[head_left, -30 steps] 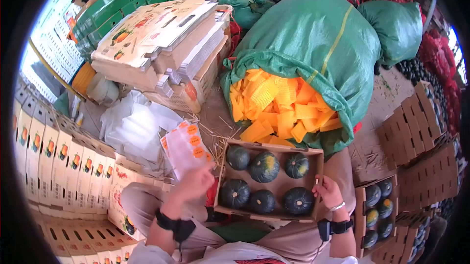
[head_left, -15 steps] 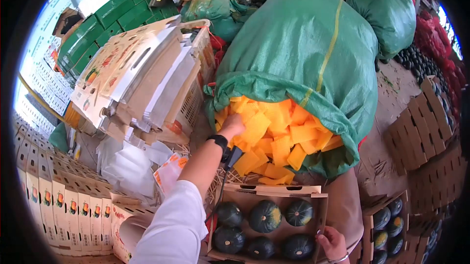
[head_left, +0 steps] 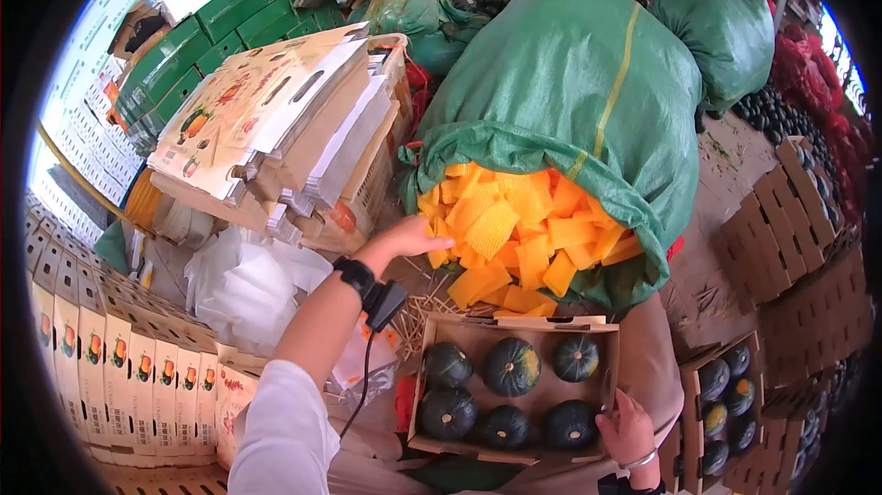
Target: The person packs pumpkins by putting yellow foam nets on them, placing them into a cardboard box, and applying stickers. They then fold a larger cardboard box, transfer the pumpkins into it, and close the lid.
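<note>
My left hand [head_left: 412, 236] is at the left edge of a heap of orange foam netting pieces [head_left: 528, 219], its thumb stretched out and apart from the fingers, with nothing visible in it. The heap spills from the mouth of a big green woven sack [head_left: 560, 82]. Below it stands an open cardboard box [head_left: 536, 321] with two rows of dark green squashes [head_left: 511, 366]. At the box's right wall, my right hand [head_left: 629, 431] has its thumb and fingers around the edge.
Stacked flat cartons [head_left: 266, 118] lie on a crate at the left, above white plastic wrapping [head_left: 243, 288]. Printed boxes [head_left: 115, 366] line the lower left. Another box of squashes [head_left: 726, 403] is at the right, near stacked cardboard trays [head_left: 781, 224]. Green cartons [head_left: 197, 54] stand behind.
My left hand has drawn back from inside the foam heap to its left edge. The view has shifted, and the squash box appears slightly higher and farther right. My right hand remains at the box's wall.
</note>
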Action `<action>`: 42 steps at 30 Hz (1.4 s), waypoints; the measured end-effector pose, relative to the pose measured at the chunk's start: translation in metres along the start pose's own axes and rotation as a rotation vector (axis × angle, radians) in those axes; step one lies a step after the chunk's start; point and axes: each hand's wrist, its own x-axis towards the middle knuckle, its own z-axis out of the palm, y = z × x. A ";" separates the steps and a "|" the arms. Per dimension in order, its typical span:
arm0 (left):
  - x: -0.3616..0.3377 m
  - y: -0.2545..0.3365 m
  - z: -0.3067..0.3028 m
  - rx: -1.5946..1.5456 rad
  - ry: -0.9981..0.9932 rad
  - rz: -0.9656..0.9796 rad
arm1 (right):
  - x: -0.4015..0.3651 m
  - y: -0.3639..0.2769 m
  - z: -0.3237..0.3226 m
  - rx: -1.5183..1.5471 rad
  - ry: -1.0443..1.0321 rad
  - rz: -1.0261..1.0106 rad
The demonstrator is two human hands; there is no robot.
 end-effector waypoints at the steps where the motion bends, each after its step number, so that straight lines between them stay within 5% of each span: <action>1: 0.015 0.007 0.000 -0.060 -0.027 0.043 | -0.002 0.003 0.000 0.017 -0.001 0.000; 4: 0.062 0.038 0.018 0.084 0.160 -0.190 | -0.004 0.010 0.004 0.039 0.001 0.011; 8: 0.100 0.071 0.046 0.355 0.344 -0.103 | -0.001 0.003 0.009 0.076 -0.041 0.036; 11: 0.121 0.064 0.048 0.457 0.073 0.183 | 0.004 -0.004 0.013 0.152 0.007 0.203; 15: 0.140 0.007 0.071 0.270 -0.013 0.181 | 0.008 0.003 0.017 0.154 0.049 0.195; 19: 0.082 -0.034 0.096 0.199 -0.178 0.275 | 0.009 0.004 0.020 0.169 0.125 0.102; 22: 0.047 -0.064 0.099 0.250 -0.028 0.461 | 0.002 0.009 0.023 0.203 0.094 0.139; 25: -0.002 -0.047 0.062 0.157 0.121 0.309 | -0.005 0.025 0.038 0.304 0.171 0.141; 27: -0.037 -0.010 0.023 0.117 0.006 -0.103 | -0.007 0.023 0.037 0.183 0.164 0.094; 31: -0.083 -0.042 0.013 -0.154 0.142 0.224 | -0.019 0.005 0.022 -0.051 0.237 -0.038; 32: -0.110 -0.023 0.008 -0.133 0.228 0.146 | -0.022 0.000 0.017 -0.175 0.320 -0.128; 35: -0.202 0.063 0.017 -0.333 0.482 0.205 | -0.033 -0.041 0.009 0.201 0.322 -0.167; 37: -0.259 0.124 0.053 -0.356 0.411 0.270 | -0.037 -0.095 0.015 1.052 0.145 -0.119; 39: -0.297 0.167 0.085 -0.295 0.008 0.315 | -0.040 -0.128 0.023 1.172 0.004 -0.169; 41: -0.314 0.173 0.123 -0.295 0.111 0.491 | -0.044 -0.118 0.034 0.864 -0.225 -0.288; 42: -0.319 0.175 0.128 -0.377 0.113 0.404 | -0.044 -0.117 0.027 0.577 -0.262 -0.549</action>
